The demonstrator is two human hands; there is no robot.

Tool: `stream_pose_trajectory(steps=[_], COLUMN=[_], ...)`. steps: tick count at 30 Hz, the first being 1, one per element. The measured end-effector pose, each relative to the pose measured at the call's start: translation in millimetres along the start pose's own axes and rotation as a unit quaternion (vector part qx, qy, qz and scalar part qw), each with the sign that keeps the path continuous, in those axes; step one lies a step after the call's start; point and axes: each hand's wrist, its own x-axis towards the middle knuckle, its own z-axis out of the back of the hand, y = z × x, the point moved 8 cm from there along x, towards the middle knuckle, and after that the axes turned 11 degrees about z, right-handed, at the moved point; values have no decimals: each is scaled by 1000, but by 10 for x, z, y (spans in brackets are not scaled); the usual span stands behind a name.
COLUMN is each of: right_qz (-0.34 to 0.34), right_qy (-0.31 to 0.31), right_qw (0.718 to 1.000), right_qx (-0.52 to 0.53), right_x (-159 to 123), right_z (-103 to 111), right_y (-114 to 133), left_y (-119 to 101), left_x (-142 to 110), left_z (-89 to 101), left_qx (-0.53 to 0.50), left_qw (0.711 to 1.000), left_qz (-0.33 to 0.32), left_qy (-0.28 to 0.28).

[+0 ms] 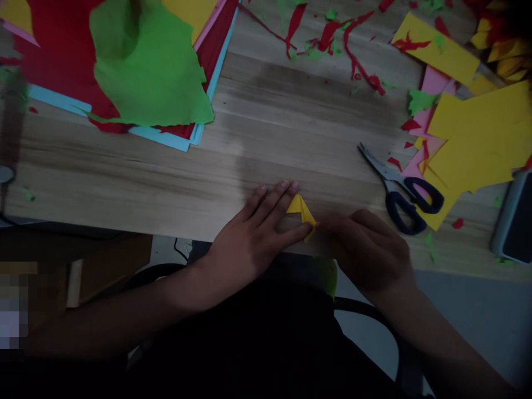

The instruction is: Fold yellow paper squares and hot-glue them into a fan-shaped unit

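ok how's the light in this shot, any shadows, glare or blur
Head view: dim overall, darkest at the upper-right corner and along the bottom; head view: soft, broad shadow on the table beyond the left hand, no strong glare there; head view: the right hand looks darker and softer than the left; head view: blocky pixels hide part of the lower-left edge.

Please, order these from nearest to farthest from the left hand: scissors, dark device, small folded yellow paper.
1. Small folded yellow paper, touching the left hand.
2. Metal scissors with dark blue handles, further right.
3. Dark rectangular device, right edge.
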Motion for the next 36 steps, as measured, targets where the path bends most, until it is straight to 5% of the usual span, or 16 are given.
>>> stream_pose_trajectory(steps=[36], right_qz=[20], right_qy=[-22], right_qw=[999], right_qx=[-16], right_x=[302], right_z=[-97], right_y=[-132], left_y=[-10], left_x=[12], left_z=[31], left_qx=[1], left_qw=[1000], left_qz=[-4], left_qy=[-2])
